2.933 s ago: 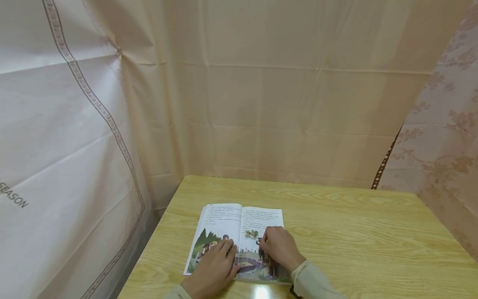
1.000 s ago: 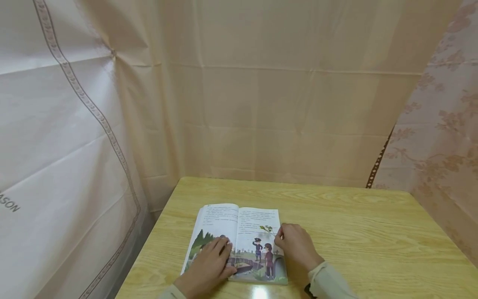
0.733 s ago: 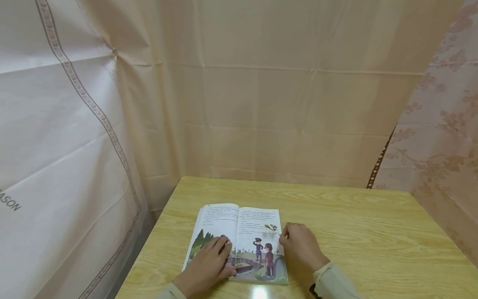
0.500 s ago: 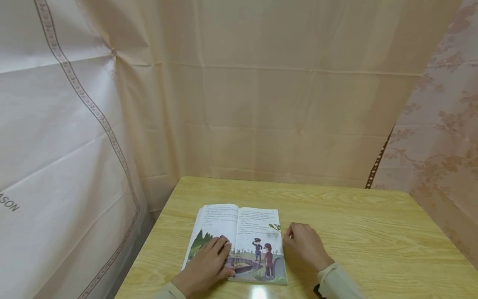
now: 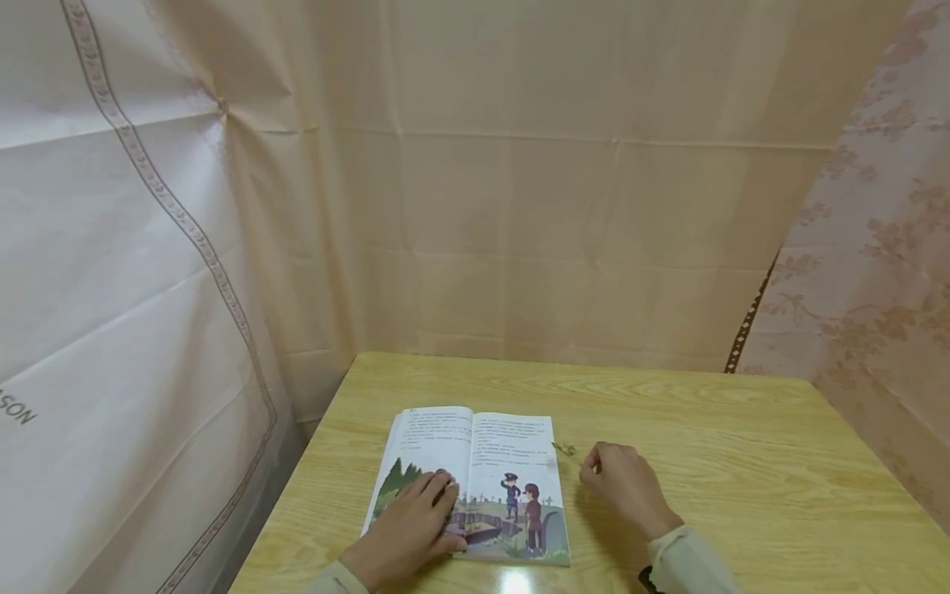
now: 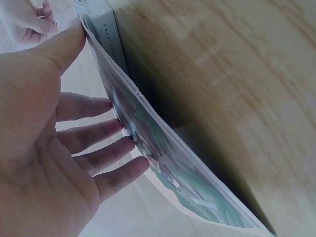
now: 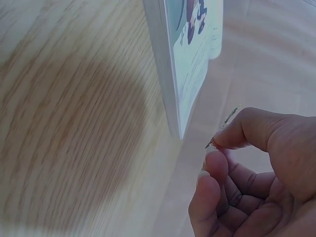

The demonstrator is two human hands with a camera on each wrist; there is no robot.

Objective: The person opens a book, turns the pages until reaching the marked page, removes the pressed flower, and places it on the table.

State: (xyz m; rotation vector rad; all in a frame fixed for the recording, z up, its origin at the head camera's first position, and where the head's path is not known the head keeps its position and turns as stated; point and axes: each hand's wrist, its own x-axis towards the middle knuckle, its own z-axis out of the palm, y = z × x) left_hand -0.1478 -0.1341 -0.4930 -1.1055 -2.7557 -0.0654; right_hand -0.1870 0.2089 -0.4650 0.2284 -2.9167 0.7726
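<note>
An open illustrated book [image 5: 512, 437] lies on the table, text above and coloured pictures below. My left hand [image 5: 411, 524] rests on the lower left page, its thumb near the bottom of the spine. In the left wrist view the left hand's fingers [image 6: 103, 133] extend and touch the picture page. Right of the book, my right hand [image 5: 627, 487] pinches a small thin green sprig [image 5: 564, 449] between thumb and forefinger. The right wrist view shows the sprig [image 7: 229, 117] edge-on, apart from the book; its stem end is partly hidden by the fingertips.
The wooden table [image 5: 727, 462] extends to the right and behind the book. A beige curtain [image 5: 505, 231] hangs beyond its far edge, a white cloth [image 5: 134, 330] on the left and a floral one [image 5: 876, 247] on the right.
My right hand has moved right, from over the right page to beside the book, carrying the sprig past the page edge. The left hand has stayed on the left page.
</note>
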